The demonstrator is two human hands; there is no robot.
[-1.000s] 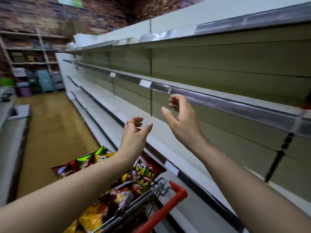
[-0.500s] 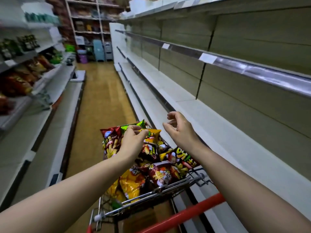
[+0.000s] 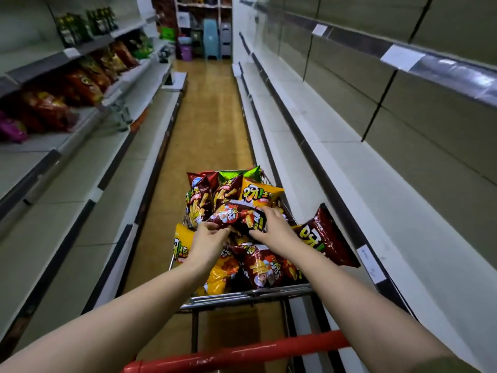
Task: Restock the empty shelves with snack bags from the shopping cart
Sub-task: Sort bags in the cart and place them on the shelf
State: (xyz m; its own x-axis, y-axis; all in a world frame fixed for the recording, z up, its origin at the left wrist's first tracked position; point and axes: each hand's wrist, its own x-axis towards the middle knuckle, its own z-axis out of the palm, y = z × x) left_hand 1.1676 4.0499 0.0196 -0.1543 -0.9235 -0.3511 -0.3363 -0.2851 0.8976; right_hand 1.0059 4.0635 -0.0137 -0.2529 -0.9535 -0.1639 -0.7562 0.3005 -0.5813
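A wire shopping cart [image 3: 250, 293] with a red handle [image 3: 242, 355] stands in the aisle in front of me, heaped with red, yellow and green snack bags. Both my hands are on one dark red snack bag [image 3: 236, 218] lying on top of the pile. My left hand [image 3: 211, 236] grips its left end, and my right hand [image 3: 271, 227] grips its right end. Another dark red bag [image 3: 326, 238] leans over the cart's right side. The shelves on the right [image 3: 357, 168] hold no goods.
On the left, upper shelves [image 3: 80, 84] carry snack bags, while the lower left shelves are bare. The wooden aisle floor [image 3: 207, 125] runs ahead to plastic bins and stools [image 3: 212, 41] at the far end. White price tags [image 3: 399, 57] hang on the right shelf rails.
My view swung from the right shelves down the aisle onto the cart. Both hands dropped from the air above the shelf into the cart and took hold of a dark red bag.
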